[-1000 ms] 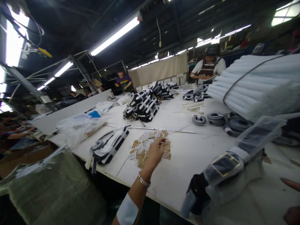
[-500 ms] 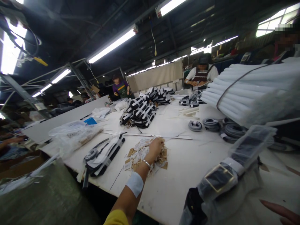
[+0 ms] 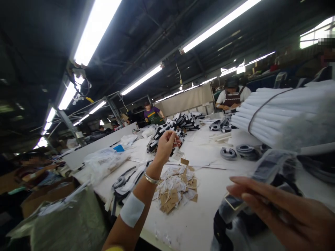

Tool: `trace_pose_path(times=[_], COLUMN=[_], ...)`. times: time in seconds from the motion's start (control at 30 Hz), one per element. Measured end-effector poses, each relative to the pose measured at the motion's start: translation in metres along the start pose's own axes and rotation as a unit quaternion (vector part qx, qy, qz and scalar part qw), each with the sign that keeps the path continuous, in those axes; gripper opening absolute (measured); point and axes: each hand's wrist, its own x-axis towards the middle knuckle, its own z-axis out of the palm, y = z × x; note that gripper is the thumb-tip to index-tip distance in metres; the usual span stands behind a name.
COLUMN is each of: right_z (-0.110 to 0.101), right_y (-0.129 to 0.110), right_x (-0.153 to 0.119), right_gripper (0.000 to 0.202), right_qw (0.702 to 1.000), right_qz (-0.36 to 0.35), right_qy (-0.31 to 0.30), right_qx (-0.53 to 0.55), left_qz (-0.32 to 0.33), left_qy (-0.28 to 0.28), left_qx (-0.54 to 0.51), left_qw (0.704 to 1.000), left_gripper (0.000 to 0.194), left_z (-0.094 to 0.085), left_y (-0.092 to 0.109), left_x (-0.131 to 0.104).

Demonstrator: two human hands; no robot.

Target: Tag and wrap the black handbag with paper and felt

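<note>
**Tags lifted above the pile**

We raise our left hand [image 3: 164, 145], fingers pinched on one strung tag [image 3: 178, 154] above the single tag heap [image 3: 176, 188] on the surface [image 3: 209, 195]. Our right hand [image 3: 282, 212] hovers with fingers spread, touching nothing, over one bagged belt [image 3: 264, 170].

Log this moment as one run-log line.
left hand: raised, pinching strung tag | right hand: open near bagged belt | tag pile: on table
</note>
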Motion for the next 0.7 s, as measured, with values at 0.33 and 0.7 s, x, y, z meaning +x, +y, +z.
trace_pose_path(times=[0.33,0.7], right_z=[0.044,-0.027], right_y=[-0.024,-0.029], right_x=[0.060,0.026], right_gripper=[0.070,0.030], right_qw=[0.968,0.981], right_qz=[0.098,0.078], right_qy=[-0.158,-0.119], right_qx=[0.170,0.130], left_qz=[0.088,0.060], left_qy=[-0.071,-0.098], left_qx=[-0.064,-0.067], left_qw=[0.992,0.991], left_gripper=[0.027,0.020], left_z=[0.045,0.052], left_y=[0.123,0.140], left_x=[-0.044,-0.109])
